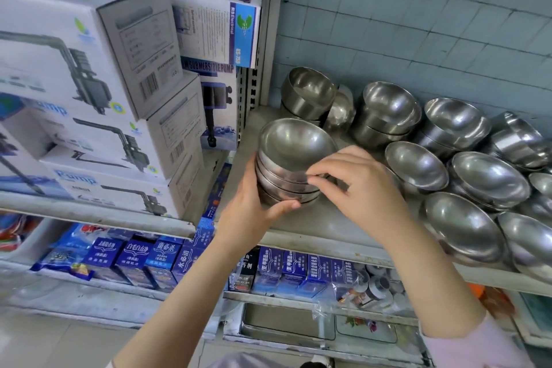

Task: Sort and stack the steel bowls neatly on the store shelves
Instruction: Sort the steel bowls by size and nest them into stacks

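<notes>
Store shelving against a tiled wall, pump boxes [89,75] on the left, loose steel bowls [466,164] crowding the shelf [313,227] on the right. Stack of bowls [289,164] sits near its left end: left hand [251,206] cups its side, right hand [358,185] fingertips pinch the top rim.

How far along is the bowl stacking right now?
Partly done. Nested stacks already stand at the back of the shelf. In hand: the left hand and right hand hold a stack of bowls at the shelf's left end. Left: loose, tilted bowls at right.
</notes>
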`<move>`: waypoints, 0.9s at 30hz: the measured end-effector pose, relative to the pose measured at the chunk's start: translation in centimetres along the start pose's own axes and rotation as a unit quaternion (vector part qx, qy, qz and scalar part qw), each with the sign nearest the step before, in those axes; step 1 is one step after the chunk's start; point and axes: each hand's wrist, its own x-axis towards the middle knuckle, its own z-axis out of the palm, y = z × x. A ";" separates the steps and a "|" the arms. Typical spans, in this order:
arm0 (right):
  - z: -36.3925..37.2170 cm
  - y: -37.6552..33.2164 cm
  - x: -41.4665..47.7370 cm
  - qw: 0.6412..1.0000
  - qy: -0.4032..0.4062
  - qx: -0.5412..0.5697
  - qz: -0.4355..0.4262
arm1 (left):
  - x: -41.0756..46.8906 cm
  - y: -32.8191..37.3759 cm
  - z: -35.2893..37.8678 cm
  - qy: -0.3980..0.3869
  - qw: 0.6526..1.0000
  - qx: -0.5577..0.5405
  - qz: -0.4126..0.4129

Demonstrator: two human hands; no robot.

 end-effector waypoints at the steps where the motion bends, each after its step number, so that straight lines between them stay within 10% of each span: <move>1: 0.1 0.1 -0.2 1.000 -0.003 0.004 0.000 | -0.1 0.0 0.0 0.000 1.000 0.006 -0.003; 20: 0.1 0.8 0.0 0.997 -0.059 0.041 0.009 | 0.8 -0.7 -0.5 -0.049 0.996 -0.068 -0.033; 27: -3.4 2.4 -5.0 0.981 -0.031 0.029 0.192 | 0.5 -1.0 -0.3 -0.030 0.998 -0.039 -0.029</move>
